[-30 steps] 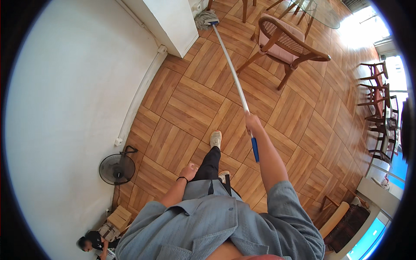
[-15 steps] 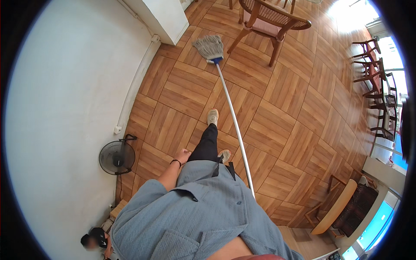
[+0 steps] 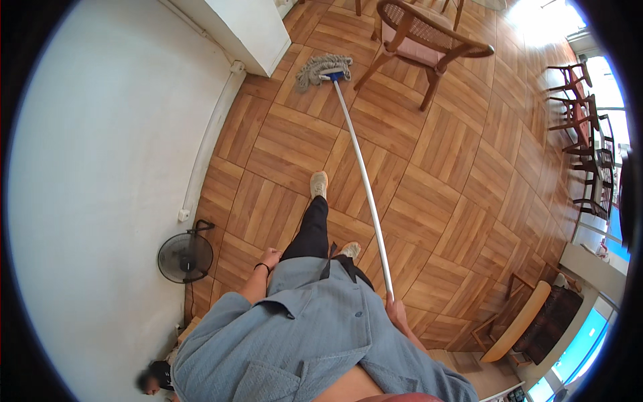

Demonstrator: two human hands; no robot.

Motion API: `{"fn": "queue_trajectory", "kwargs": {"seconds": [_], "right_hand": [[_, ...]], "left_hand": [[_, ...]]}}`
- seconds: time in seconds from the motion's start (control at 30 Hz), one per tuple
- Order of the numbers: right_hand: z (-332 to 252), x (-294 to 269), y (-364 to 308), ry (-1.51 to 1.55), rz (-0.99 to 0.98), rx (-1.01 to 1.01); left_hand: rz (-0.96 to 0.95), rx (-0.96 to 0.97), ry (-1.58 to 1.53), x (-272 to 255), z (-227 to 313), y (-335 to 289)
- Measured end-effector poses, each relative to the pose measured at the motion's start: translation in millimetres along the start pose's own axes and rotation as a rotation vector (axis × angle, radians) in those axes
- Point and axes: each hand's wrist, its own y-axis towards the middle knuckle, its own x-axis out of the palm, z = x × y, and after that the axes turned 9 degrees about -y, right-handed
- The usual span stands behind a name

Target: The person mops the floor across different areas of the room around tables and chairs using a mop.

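Observation:
A mop with a white pole (image 3: 367,181) lies slanted across my view. Its grey string head (image 3: 311,72) rests on the wooden floor near a chair, joined to the pole by a blue clamp (image 3: 336,76). At the pole's near end my right hand (image 3: 396,311) is closed around it, its wrist partly covered by my shirt. My left hand (image 3: 270,257), with a dark band on the wrist, hangs beside my left thigh. Its fingers look loosely curled, and nothing shows in them.
A wooden chair with a woven back (image 3: 429,40) stands right of the mop head. A white pillar (image 3: 244,33) juts out on the left. A black fan (image 3: 185,257) is by the wall. Several chairs (image 3: 579,127) line the right side. Another person (image 3: 157,378) is at lower left.
The mop head has turned and its strings have bunched sideways to the left and right of the clamp. My right hand has come into view on the pole. My left hand has shifted slightly left.

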Motion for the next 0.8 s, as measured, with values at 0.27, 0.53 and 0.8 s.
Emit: {"fn": "queue_trajectory", "kwargs": {"seconds": [0.27, 0.53, 0.8], "right_hand": [[-303, -67, 146, 0.44, -0.101, -0.33], [-498, -137, 170, 0.527, -0.04, -0.317], [-343, -88, 162, 0.271, 0.014, -0.314]], "left_hand": [[-0.051, 0.14, -0.399, -64, 165, -5], [0.034, 0.105, -0.446, -100, 185, -13], [-0.007, -0.081, -0.533, -68, 89, -24]]}}
